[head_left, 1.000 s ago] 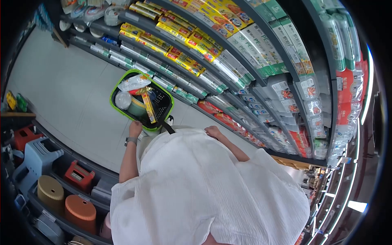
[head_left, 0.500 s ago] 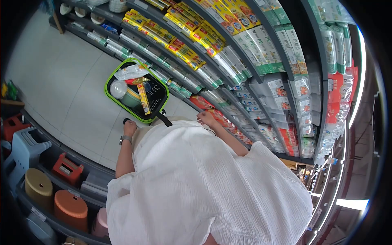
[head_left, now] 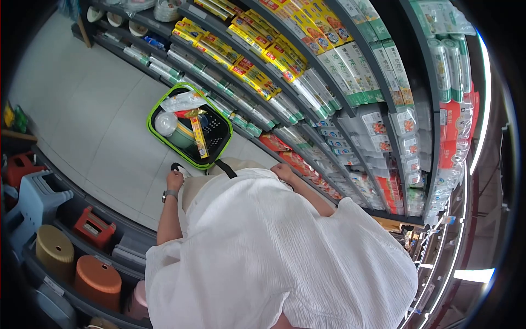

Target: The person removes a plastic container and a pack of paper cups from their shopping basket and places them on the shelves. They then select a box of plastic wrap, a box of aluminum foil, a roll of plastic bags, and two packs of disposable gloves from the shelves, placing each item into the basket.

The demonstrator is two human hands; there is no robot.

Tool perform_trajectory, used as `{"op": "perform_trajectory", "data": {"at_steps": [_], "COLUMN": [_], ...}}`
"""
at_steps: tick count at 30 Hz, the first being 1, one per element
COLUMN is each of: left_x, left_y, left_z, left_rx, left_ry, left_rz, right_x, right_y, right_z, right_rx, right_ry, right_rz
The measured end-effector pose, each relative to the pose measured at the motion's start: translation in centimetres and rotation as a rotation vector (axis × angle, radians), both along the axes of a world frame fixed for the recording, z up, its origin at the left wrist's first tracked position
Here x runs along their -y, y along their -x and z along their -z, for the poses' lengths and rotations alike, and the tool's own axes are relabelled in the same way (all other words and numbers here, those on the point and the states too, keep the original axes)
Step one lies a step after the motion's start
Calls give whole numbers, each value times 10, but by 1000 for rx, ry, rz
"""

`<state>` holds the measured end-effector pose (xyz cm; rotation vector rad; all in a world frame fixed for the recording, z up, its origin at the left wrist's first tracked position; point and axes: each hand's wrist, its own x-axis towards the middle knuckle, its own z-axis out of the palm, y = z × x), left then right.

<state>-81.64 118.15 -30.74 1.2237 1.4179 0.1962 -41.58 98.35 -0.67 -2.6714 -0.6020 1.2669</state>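
A: Well, the biggest thing here is the shelving (head_left: 350, 104) on the person's right side, a long wall of racks full of boxes and packets. Yellow boxes (head_left: 257, 52) fill the upper rows, white and green ones sit beside them.

B: And on the other side?

A: A low rack (head_left: 71, 241) with plastic stools, an orange one (head_left: 98, 279), a tan one (head_left: 55, 249) and a grey one (head_left: 33, 197). Between both sides is the pale tiled floor (head_left: 93, 120).

B: Where is the basket?

A: The basket (head_left: 189, 159), black with a green rim, stands on the floor in front of the person, close to the foot of the shelving. Inside lie a clear bag (head_left: 183, 101), a round lid (head_left: 165, 123) and a long yellow pack (head_left: 198, 137). A black strap (head_left: 224, 168) goes from its near edge toward the person.

B: What do the hands do?

A: The left hand (head_left: 175, 180), with a watch (head_left: 169, 193) on the wrist, hangs low just beside the near rim of the basket. The fingers look curled, but I cannot tell if they grasp something. A dark shoe tip (head_left: 177, 166) shows just above it. The right hand (head_left: 285, 172) is near the white dress (head_left: 274, 252), next to the low shelves. It looks loosely bent, and whether it holds something I cannot tell.
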Motion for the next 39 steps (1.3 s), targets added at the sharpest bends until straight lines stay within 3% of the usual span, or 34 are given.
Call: {"op": "perform_trajectory", "data": {"at_steps": [3, 7, 11, 14, 20, 22, 23, 24, 25, 29, 35, 36, 38, 39], "left_x": [4, 30, 50, 56, 68, 63, 65, 61, 51, 9, -66, -76, -101, -114], "left_y": [5, 26, 51, 68, 92, 92, 94, 93, 88, 54, -2, -11, -31, -40], "left_z": [-27, 7, 10, -8, -45, -66, -63, -53, -47, -72, -87, -95, -111, -119], "left_rx": [-22, -53, -127, -180, -282, -341, -346, -334, -321, -319, -170, -172, -96, -91], "left_ry": [136, 163, 202, 242, 371, 377, 367, 378, 391, 357, 241, 227, 202, 182], "left_rz": [74, 50, 21, 74, 114, 190, 193, 191, 190, 177, -38, -35, -102, -98], "right_x": [17, 2, 5, 6, 24, 48, 50, 60, 47, 63, -27, -41, -75, -92], "right_y": [-7, 6, 0, -5, -13, -27, -26, -34, -26, -52, -80, -86, -99, -101], "right_z": [17, -8, 13, 37, 78, 116, 118, 141, 123, 191, 204, 203, 200, 197], "right_rx": [-52, -14, -54, -28, -90, -155, -43, -17, -70, -55, -31, -31, 71, 142], "right_ry": [-12, 56, 29, -55, -102, -155, -180, -217, -155, -139, 231, 218, -55, -127], "right_rz": [47, -47, -91, -181, -63, -52, -172, -267, -244, -159, -414, -410, -807, -854]}}
